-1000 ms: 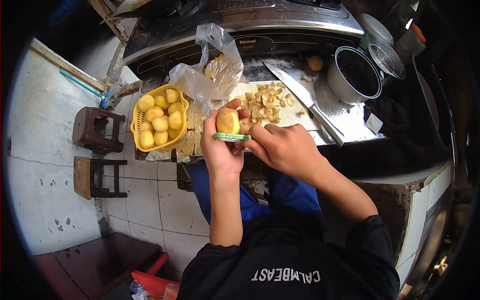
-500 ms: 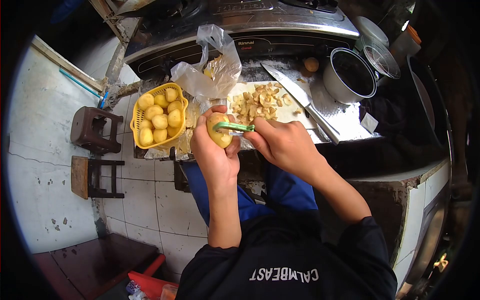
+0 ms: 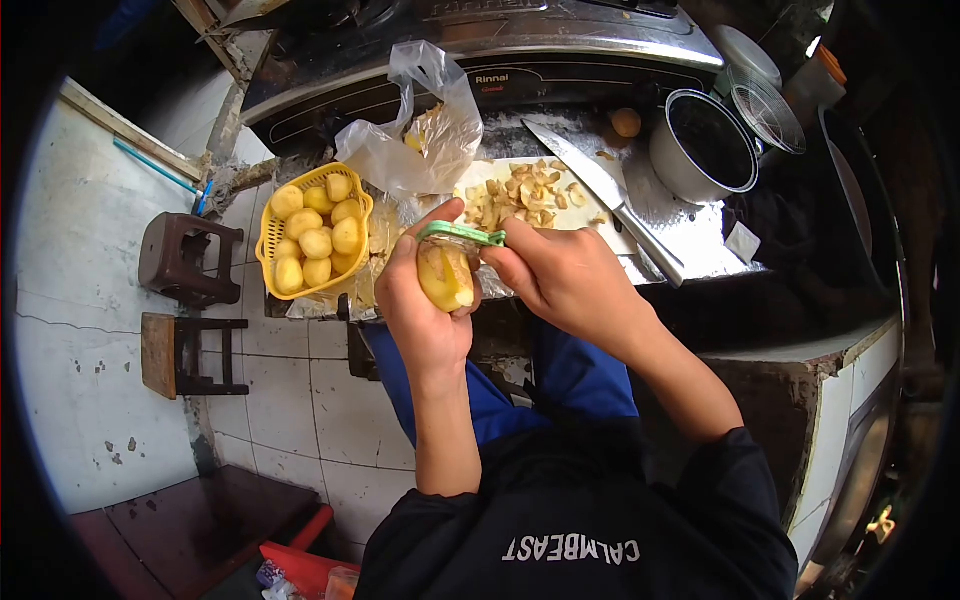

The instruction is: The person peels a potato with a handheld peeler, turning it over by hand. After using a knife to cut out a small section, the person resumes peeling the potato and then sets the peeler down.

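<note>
A partly peeled potato (image 3: 443, 278) is held in my left hand (image 3: 425, 315), its brown skin still on the upper right part. My right hand (image 3: 565, 268) grips the handle of a green peeler (image 3: 460, 233), whose head lies across the top of the potato. Beyond my hands, brown peelings (image 3: 520, 193) are heaped on a white board (image 3: 470, 177). To the left stands a yellow basket (image 3: 267, 245) with several peeled potatoes (image 3: 315, 243).
A large knife (image 3: 600, 185) lies diagonally right of the peelings. Farther right is a pot (image 3: 740, 180) with dark contents. A plastic bag (image 3: 385, 160) sits behind the basket, and an unpeeled potato (image 3: 625, 123) near the stove (image 3: 590, 75). Stools (image 3: 160, 355) stand at left.
The peeler has moved up to the potato's top end. The potato has turned and tilted in my left hand, showing more of its peeled lower part.
</note>
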### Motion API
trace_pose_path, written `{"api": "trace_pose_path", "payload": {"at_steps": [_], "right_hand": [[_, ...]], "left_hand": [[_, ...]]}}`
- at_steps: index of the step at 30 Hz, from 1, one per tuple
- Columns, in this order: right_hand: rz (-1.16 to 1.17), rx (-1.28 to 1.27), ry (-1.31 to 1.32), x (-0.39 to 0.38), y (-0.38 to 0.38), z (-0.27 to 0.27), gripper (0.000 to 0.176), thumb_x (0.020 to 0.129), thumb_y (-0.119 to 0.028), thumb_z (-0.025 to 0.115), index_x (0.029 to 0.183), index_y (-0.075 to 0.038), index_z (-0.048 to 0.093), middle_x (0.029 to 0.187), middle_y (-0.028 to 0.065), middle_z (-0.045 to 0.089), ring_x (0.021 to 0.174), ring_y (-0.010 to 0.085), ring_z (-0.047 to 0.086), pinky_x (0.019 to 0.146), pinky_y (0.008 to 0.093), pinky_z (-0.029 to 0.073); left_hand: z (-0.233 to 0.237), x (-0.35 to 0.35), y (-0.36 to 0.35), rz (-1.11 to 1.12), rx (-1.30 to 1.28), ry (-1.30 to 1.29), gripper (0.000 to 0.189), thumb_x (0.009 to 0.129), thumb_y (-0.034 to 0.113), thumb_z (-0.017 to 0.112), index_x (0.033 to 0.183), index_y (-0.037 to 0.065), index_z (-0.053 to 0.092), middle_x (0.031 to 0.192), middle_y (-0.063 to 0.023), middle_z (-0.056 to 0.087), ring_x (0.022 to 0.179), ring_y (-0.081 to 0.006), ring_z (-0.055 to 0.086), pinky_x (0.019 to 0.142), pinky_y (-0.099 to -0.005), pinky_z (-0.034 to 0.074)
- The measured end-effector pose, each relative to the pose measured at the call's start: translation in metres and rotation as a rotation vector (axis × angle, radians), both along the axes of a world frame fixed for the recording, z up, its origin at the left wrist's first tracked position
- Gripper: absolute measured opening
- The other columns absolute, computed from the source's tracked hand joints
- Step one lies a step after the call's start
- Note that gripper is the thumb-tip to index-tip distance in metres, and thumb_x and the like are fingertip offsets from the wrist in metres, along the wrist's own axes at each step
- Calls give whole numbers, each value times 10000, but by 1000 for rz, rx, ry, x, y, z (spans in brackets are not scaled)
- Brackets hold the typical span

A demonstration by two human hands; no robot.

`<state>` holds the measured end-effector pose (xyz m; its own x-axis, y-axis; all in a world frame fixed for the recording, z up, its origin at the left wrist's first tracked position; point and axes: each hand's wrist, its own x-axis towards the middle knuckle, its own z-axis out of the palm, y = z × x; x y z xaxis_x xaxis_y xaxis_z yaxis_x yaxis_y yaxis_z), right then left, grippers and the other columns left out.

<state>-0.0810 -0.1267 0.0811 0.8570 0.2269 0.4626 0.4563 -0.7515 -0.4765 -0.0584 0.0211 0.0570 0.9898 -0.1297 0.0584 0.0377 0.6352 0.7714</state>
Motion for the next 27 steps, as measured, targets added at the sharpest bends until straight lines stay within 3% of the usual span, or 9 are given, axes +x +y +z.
{"api": "trace_pose_path", "payload": {"at_steps": [8, 9, 10, 12, 13, 14, 16, 22, 27], "right_hand": [[1, 120, 43, 20, -11, -18, 241, 950, -287, 547, 846, -70, 544, 548, 145, 558, 512, 364, 582, 481, 457, 457], [-43, 105, 99, 17, -11, -19, 245, 950, -288, 548, 840, -69, 537, 544, 148, 553, 513, 366, 581, 480, 458, 456], [-94, 89, 158, 16, -13, -21, 249, 950, -288, 550, 834, -68, 531, 540, 151, 549, 514, 369, 579, 480, 459, 455], [-93, 93, 130, 22, -18, -23, 266, 953, -293, 548, 815, -67, 514, 542, 157, 546, 513, 377, 575, 474, 460, 452], [-76, 108, 118, 25, -18, -22, 268, 953, -293, 548, 813, -66, 513, 540, 159, 544, 513, 378, 574, 471, 459, 450], [-61, 129, 109, 26, -17, -22, 270, 953, -292, 549, 811, -65, 513, 538, 162, 541, 514, 379, 574, 468, 458, 448], [-74, 142, 154, 23, -17, -24, 263, 952, -291, 549, 820, -65, 522, 541, 165, 542, 519, 380, 575, 473, 461, 449], [-68, 134, 232, 31, -23, -25, 252, 954, -285, 539, 848, -57, 549, 567, 183, 554, 543, 393, 579, 500, 474, 453], [9, 181, 344, 38, -26, -21, 287, 966, -286, 515, 857, -27, 574, 587, 206, 563, 572, 407, 578, 538, 482, 452]], "left_hand": [[-16, 23, -16, -82, -26, 102, 453, 984, 264, 348, 1155, -74, 598, 969, -93, 660, 577, -52, 514, 397, -196, 336], [-28, 29, -4, -272, -241, 40, 457, 987, 259, 347, 1154, -90, 589, 1055, -139, 661, 746, -104, 610, 527, -227, 470], [-29, 29, -7, -268, -243, 47, 457, 987, 259, 347, 1154, -90, 589, 1055, -139, 661, 746, -104, 610, 527, -227, 470], [-30, 28, -21, -40, 58, 73, 455, 988, 243, 341, 1149, -108, 581, 1140, -183, 640, 961, -185, 633, 780, -284, 526], [-28, 28, -25, -17, 217, 20, 501, 972, 276, 285, 1173, -73, 584, 973, -90, 661, 611, -60, 518, 394, -186, 338], [-27, 28, -25, -23, 220, 28, 501, 972, 276, 285, 1173, -73, 584, 973, -90, 661, 611, -60, 518, 394, -186, 338], [-26, 28, -21, -61, 67, 49, 445, 992, 206, 326, 1165, -123, 572, 1187, -204, 617, 1078, -231, 602, 946, -324, 471], [-32, 35, -19, -63, 318, -221, 455, 998, 205, 313, 1180, -120, 574, 1190, -192, 618, 1118, -234, 578, 1000, -332, 431], [-35, 44, -28, 2, 249, -130, 572, 929, 233, 311, 1404, -85, 340, 1234, -193, 548, 1073, -218, 586, 907, -312, 479]]}}
